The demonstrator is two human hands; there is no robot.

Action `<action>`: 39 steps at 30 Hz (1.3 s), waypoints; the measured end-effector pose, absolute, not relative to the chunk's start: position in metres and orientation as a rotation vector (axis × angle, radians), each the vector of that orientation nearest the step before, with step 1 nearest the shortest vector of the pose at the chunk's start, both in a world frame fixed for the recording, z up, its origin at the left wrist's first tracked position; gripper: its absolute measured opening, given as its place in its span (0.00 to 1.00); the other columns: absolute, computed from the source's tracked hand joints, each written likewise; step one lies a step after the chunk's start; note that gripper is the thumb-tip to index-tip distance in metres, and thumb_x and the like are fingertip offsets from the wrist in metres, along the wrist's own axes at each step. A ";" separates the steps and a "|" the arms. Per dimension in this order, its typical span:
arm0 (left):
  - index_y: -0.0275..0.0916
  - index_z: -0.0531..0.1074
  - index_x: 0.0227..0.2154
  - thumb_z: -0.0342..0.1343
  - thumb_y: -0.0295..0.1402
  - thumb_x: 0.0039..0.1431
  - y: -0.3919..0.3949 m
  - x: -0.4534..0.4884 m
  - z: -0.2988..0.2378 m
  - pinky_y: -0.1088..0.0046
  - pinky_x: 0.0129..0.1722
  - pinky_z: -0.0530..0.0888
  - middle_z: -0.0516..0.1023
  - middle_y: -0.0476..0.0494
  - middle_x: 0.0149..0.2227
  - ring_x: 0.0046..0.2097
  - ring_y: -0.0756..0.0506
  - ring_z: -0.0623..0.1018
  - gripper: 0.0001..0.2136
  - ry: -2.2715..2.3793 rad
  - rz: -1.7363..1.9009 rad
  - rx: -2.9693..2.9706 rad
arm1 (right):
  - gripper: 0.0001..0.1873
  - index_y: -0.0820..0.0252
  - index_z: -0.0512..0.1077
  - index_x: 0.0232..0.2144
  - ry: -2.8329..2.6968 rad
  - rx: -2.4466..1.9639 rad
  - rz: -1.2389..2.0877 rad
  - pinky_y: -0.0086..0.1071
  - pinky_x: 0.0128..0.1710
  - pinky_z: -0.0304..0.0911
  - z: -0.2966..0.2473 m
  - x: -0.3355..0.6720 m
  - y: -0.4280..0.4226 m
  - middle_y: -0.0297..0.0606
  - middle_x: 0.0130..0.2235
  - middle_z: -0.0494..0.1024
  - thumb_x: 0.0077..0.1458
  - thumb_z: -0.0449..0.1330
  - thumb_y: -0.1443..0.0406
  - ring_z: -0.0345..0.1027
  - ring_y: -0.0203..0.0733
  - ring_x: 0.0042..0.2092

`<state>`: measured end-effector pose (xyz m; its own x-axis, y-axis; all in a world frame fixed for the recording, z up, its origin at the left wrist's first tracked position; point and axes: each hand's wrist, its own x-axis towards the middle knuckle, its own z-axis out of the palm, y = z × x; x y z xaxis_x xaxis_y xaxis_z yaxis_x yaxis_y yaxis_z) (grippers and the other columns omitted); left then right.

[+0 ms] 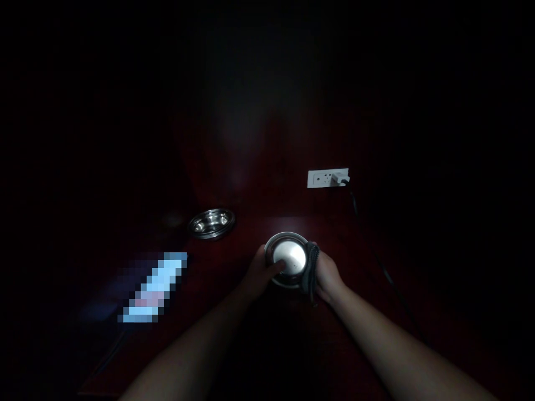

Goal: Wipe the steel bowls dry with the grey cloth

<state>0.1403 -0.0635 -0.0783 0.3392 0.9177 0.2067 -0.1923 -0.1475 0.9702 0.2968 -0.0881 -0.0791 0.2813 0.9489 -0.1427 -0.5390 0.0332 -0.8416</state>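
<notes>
A round steel bowl [292, 253] is held up in front of me, its pale flat face toward the camera. My left hand [259, 273] grips its left edge, the thumb lying across that face. At the right edge, my right hand [328, 275] presses a dark cloth [310, 267] against the rim. The cloth hangs a little below the bowl, and most of the right fingers are hidden behind it.
Another shiny steel bowl, or a small stack [212, 224], sits on the dark red table [251, 223] at the back left. A blurred lit screen [156, 287] lies nearer. Behind is a white wall socket [320, 178] with a plug [340, 178] and dark cable [387, 273]. Surroundings are very dark.
</notes>
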 end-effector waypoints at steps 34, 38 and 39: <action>0.38 0.65 0.44 0.64 0.34 0.45 -0.062 0.151 -0.074 0.59 0.38 0.75 0.74 0.41 0.39 0.37 0.44 0.77 0.22 0.607 0.956 1.097 | 0.10 0.63 0.72 0.31 -0.596 -0.856 1.116 0.33 0.33 0.69 -0.079 0.299 -0.079 0.37 0.29 0.79 0.47 0.62 0.62 0.73 0.40 0.32; 0.38 0.64 0.45 0.65 0.32 0.44 -0.067 0.153 -0.072 0.56 0.39 0.75 0.72 0.41 0.42 0.39 0.44 0.77 0.24 0.629 0.936 1.148 | 0.14 0.64 0.74 0.30 -0.577 -0.930 0.977 0.30 0.33 0.69 -0.082 0.300 -0.075 0.37 0.29 0.79 0.47 0.62 0.58 0.73 0.38 0.31; 0.38 0.64 0.45 0.65 0.32 0.44 -0.068 0.152 -0.071 0.55 0.39 0.75 0.72 0.40 0.42 0.39 0.43 0.77 0.24 0.615 0.935 1.154 | 0.14 0.64 0.74 0.30 -0.581 -0.942 0.969 0.29 0.32 0.69 -0.082 0.301 -0.075 0.37 0.29 0.79 0.47 0.62 0.57 0.73 0.38 0.30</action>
